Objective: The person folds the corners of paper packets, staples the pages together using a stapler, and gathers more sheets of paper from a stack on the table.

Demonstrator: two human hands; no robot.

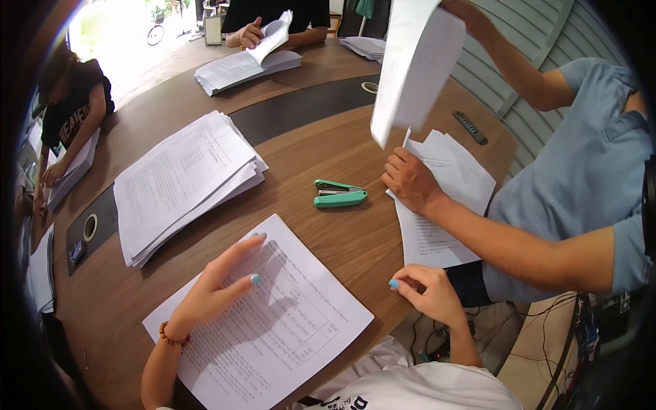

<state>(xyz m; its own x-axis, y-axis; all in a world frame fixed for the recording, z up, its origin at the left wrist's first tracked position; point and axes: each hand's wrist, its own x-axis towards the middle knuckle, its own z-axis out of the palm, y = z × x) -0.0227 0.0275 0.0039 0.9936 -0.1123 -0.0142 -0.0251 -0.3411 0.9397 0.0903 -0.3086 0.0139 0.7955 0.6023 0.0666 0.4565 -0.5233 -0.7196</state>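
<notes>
A printed sheet (301,301) lies on the wooden table in front of me, with text and a small box at its right side. My left hand (222,280) is over the sheet's upper left part, fingers apart, with a beaded bracelet at the wrist. To the right of the sheet, near the table edge, my right hand (427,290) has its thumb and fingertips close together; whether anything small is between them is too small to tell. A green stapler (339,194) rests on the table beyond the sheet.
A paper stack (184,171) is at the left. At the right, a person in blue (560,184) lifts white sheets (417,68) over more papers (447,205). A remote (470,128) lies behind. Two other people handle papers across the table (301,143).
</notes>
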